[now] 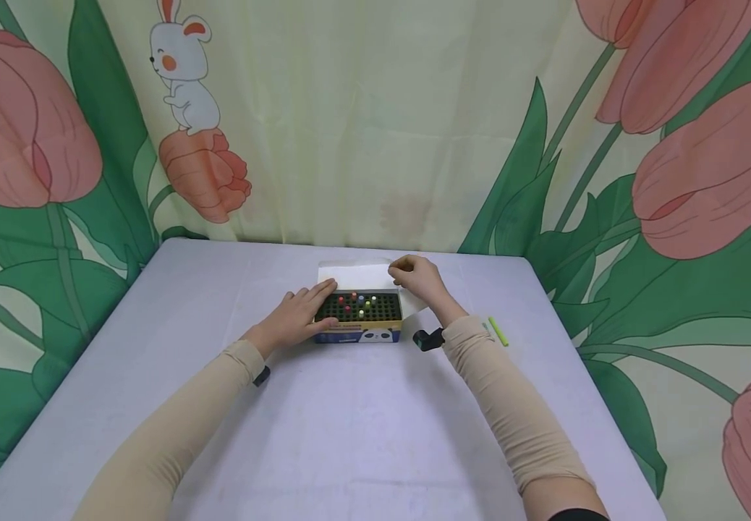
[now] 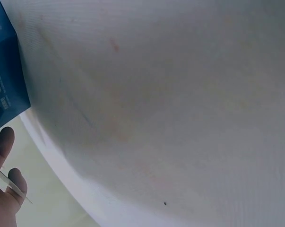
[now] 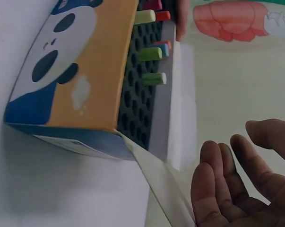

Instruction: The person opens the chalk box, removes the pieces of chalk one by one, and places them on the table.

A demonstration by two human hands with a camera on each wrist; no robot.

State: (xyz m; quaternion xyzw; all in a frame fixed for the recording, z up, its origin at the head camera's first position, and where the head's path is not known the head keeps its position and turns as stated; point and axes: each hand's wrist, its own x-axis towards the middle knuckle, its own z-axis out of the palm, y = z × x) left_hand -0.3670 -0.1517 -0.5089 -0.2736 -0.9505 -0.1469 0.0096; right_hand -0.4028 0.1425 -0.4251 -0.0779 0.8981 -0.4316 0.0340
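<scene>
Box (image 1: 352,336) of coloured sticks (image 3: 151,54) is sitting mid-table, far half, left hand (image 1: 297,316) bracing it, thumb and fingers spread, right hand (image 1: 418,279) hovering by right flap (image 3: 156,177), pinching nothing visible; firm bracing likely preventing slips

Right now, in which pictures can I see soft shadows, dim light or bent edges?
Head: soft shadows on the table beside both sleeves; left wrist: dim light, the table's edge bowed; right wrist: a soft shadow beside the box, shaded fingers against the paler curtain.
</scene>
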